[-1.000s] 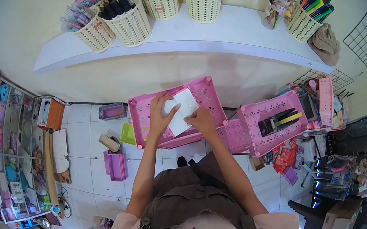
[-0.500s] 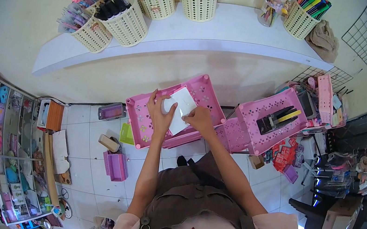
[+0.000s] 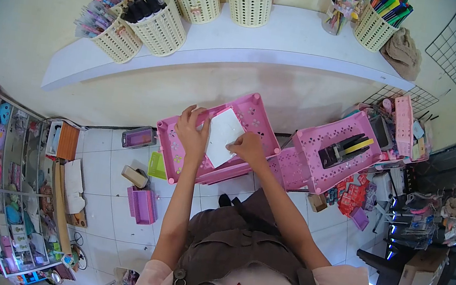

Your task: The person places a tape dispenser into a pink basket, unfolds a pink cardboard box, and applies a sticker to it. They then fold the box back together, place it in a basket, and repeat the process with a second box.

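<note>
A white flat packet or sheet (image 3: 223, 136) lies inside the pink tray (image 3: 268, 126) at the centre. My left hand (image 3: 191, 133) is at the packet's left edge, over the tray, with its fingers apart and nothing visible in them. On the packet's right edge my right hand (image 3: 248, 147) is closed, its thumb and fingers pinching that edge. What lies beneath the packet is hidden.
A second pink tray (image 3: 321, 182) holding black and yellow items stands to the right. Above, a white shelf (image 3: 289, 40) carries cream baskets (image 3: 250, 5) of pens. Purple baskets (image 3: 142, 206) sit on the tiled floor, left of a display case.
My left hand has let go of the packet's upper left part and shifted slightly left, uncovering more of the white surface. My right hand stays at the right edge.
</note>
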Demonstrator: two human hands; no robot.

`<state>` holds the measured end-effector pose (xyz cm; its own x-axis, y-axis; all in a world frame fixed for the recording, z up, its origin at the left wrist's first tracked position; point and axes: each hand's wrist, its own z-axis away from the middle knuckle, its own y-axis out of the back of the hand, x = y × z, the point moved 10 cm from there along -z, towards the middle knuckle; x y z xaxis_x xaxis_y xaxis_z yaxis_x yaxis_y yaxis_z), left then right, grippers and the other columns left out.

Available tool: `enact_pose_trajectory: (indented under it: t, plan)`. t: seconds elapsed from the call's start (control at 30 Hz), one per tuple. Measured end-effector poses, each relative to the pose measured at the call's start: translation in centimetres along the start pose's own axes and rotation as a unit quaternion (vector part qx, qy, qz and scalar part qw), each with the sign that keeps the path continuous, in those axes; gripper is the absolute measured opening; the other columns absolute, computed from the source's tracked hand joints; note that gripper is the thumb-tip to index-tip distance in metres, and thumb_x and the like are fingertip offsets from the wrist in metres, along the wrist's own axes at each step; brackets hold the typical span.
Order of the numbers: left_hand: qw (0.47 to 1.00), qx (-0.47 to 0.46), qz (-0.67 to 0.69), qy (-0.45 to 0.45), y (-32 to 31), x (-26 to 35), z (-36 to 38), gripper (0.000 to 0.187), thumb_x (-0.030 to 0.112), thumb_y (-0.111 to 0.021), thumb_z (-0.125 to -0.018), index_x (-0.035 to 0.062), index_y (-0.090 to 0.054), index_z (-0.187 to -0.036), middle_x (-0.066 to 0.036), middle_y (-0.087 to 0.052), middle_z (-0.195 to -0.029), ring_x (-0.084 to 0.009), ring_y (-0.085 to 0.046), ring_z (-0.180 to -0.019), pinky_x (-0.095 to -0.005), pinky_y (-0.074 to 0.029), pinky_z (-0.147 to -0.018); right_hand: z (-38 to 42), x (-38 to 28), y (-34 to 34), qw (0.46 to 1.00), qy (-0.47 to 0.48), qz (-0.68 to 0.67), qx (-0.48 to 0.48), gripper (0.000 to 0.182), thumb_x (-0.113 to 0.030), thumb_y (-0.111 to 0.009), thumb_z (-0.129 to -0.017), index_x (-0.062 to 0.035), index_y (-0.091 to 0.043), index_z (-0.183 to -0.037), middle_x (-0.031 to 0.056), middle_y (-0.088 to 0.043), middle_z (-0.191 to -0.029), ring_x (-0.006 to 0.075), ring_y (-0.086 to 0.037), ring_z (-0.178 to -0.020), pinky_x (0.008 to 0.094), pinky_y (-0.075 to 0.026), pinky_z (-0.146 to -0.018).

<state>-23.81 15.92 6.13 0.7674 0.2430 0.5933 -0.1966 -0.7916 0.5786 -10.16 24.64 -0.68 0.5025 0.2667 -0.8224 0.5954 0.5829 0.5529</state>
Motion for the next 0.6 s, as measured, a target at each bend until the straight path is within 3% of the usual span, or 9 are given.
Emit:
enact_pose_trajectory:
  t: [0.1, 0.2, 0.27, 0.37, 0.43, 0.47, 0.5, 0.57, 0.6]
  plan:
    - [0.997, 0.023, -0.038, -0.062, 0.2, 0.8, 0.2, 0.017, 0.017, -0.061, -0.069, 0.0104, -0.060, -0.085, -0.005, -0.055, -0.090, -0.0204, -0.050, -0.085, -0.0343, -0.033, -0.072, -0.1, 0.1, 0.0, 1.000, -0.007, -0.012, 0.008, 0.025, -0.023, -0.067, -0.054, 0.0013, -0.061, -0.056, 0.0124, -0.055, -0.049, 0.0189, -0.054, -0.045, 0.0281, -0.042, -0.048]
    - [0.997, 0.004, -0.043, -0.063, -0.6, 0.2, 0.4, 0.010, 0.017, -0.059, -0.071, 0.0104, -0.062, -0.078, -0.002, -0.057, -0.080, -0.0181, -0.051, -0.080, -0.0340, -0.032, -0.071, -0.1, 0.4, 0.0, 1.000, -0.026, -0.012, -0.002, 0.021, -0.019, -0.066, -0.052, 0.0016, -0.060, -0.055, 0.0156, -0.056, -0.052, 0.0256, -0.058, -0.051, 0.0314, -0.045, -0.053]
    - [0.998, -0.003, -0.038, -0.043, -0.6, -0.3, 0.4, 0.009, 0.018, -0.059, -0.071, 0.0103, -0.063, -0.074, -0.002, -0.058, -0.076, -0.0175, -0.052, -0.078, -0.0344, -0.032, -0.071, -0.2, 0.2, -0.2, 1.000, -0.014, -0.003, -0.018, 0.026, -0.025, -0.067, -0.054, 0.0002, -0.061, -0.056, 0.0115, -0.055, -0.048, 0.0177, -0.054, -0.045, 0.0277, -0.042, -0.047]
    - [0.989, -0.080, -0.119, -0.024, -1.1, -0.3, 0.6, 0.017, 0.021, -0.055, -0.074, 0.0115, -0.061, -0.087, -0.003, -0.057, -0.085, -0.0176, -0.050, -0.084, -0.0364, -0.031, -0.073, -0.1, -0.2, -0.1, 0.999, -0.003, -0.004, -0.034, 0.027, -0.027, -0.067, -0.056, -0.0008, -0.062, -0.056, 0.0111, -0.055, -0.048, 0.0177, -0.054, -0.045, 0.0279, -0.041, -0.047]
    - [0.985, -0.046, -0.122, -0.114, 0.0, 2.9, 0.7, 0.030, 0.025, -0.051, -0.077, 0.0135, -0.053, -0.104, -0.005, -0.053, -0.098, -0.0194, -0.047, -0.091, -0.0391, -0.031, -0.076, -0.1, -0.3, -0.1, 0.999, -0.015, -0.010, -0.049, 0.028, -0.029, -0.066, -0.057, -0.0009, -0.062, -0.057, 0.0108, -0.055, -0.048, 0.0179, -0.053, -0.044, 0.0282, -0.041, -0.047]
    - [0.985, -0.047, -0.122, -0.114, -0.2, 3.0, 0.9, 0.030, 0.025, -0.051, -0.077, 0.0135, -0.053, -0.104, -0.005, -0.053, -0.098, -0.0194, -0.047, -0.091, -0.0391, -0.031, -0.076, 0.0, -0.1, -0.4, 0.997, -0.028, -0.016, -0.065, 0.030, -0.030, -0.066, -0.058, -0.0010, -0.062, -0.057, 0.0106, -0.055, -0.048, 0.0181, -0.053, -0.044, 0.0285, -0.041, -0.046]
    - [0.974, -0.089, -0.140, -0.155, -1.4, 3.6, 1.5, 0.035, 0.027, -0.050, -0.077, 0.0152, -0.048, -0.111, -0.006, -0.050, -0.103, -0.0207, -0.045, -0.093, -0.0394, -0.031, -0.077, 0.1, -0.3, -0.2, 0.997, -0.029, -0.016, -0.066, 0.030, -0.030, -0.066, -0.058, -0.0010, -0.062, -0.057, 0.0106, -0.055, -0.048, 0.0181, -0.053, -0.044, 0.0285, -0.041, -0.046]
    - [0.959, -0.130, -0.159, -0.193, -2.6, 3.9, 2.3, 0.041, 0.028, -0.049, -0.078, 0.0170, -0.043, -0.117, -0.007, -0.047, -0.108, -0.0219, -0.044, -0.096, -0.0397, -0.031, -0.079, 0.1, -0.1, -0.3, 0.995, -0.045, 0.008, -0.084, 0.024, -0.027, -0.065, -0.057, -0.0031, -0.062, -0.057, 0.0137, -0.058, -0.056, 0.0260, -0.059, -0.057, 0.0375, -0.045, -0.058]
    - [0.959, -0.130, -0.165, -0.188, -2.7, 3.8, 2.1, 0.041, 0.028, -0.049, -0.078, 0.0181, -0.043, -0.117, -0.007, -0.047, -0.108, -0.0225, -0.044, -0.095, -0.0399, -0.031, -0.079, 0.1, 0.0, -0.3, 0.995, -0.045, 0.008, -0.084, 0.024, -0.027, -0.065, -0.057, -0.0031, -0.062, -0.057, 0.0137, -0.058, -0.056, 0.0260, -0.059, -0.057, 0.0375, -0.045, -0.058]
